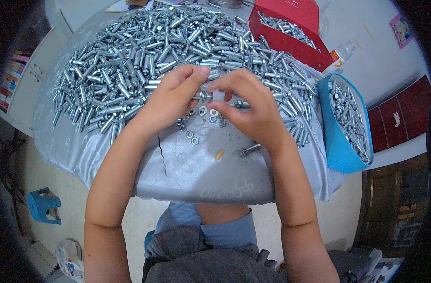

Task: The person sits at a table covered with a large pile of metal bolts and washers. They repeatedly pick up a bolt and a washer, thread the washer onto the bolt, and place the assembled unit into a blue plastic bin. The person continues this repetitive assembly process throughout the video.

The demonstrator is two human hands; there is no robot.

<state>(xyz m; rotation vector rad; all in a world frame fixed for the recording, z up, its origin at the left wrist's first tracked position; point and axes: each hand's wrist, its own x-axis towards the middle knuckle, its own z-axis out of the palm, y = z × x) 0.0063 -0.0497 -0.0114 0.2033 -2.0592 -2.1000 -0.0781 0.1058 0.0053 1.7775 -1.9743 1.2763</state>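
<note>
Pinched in my left hand (174, 94) is a shiny metal anchor bolt (206, 96), with its nut end pointing right. Most of its sleeve is hidden behind my fingers. My right hand (251, 104) curves around that nut end, thumb and fingers apart, with a small gap visible on either side of the bolt. Below both hands, several loose hex nuts (194, 141) and washers (202, 111) lie on the silvery tablecloth (177, 174). A single anchor bolt (250, 150) rests beside my right wrist.
A wide heap of anchor bolts (130, 70) covers the table's far part. Behind it on the right stand a red box (291, 49) and a clear bottle (340, 55). A blue bin (340, 146) full of bolts sits at the right edge. A blue stool (44, 206) stands on the floor.
</note>
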